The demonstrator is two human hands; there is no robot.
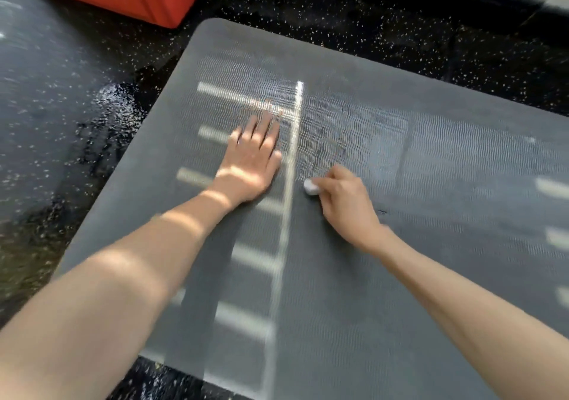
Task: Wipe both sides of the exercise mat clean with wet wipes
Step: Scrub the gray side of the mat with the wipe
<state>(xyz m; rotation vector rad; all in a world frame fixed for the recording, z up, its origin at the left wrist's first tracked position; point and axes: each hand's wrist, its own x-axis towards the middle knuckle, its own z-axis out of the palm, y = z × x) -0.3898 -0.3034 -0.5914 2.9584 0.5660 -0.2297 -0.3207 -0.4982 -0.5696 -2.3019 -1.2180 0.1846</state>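
I see my left hand (251,161) pressing flat, fingers straight, on the grey exercise mat (431,184); my right hand (346,201) pinches a wadded white wet wipe (311,187) against it.

Grey wavy-ribbed mat (400,276) (white-striped)

no legible text, labels or numbers

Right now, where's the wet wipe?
Head view, centre: the wadded wet wipe is pinched in the right hand against the grey exercise mat, just right of the bright light stripe.
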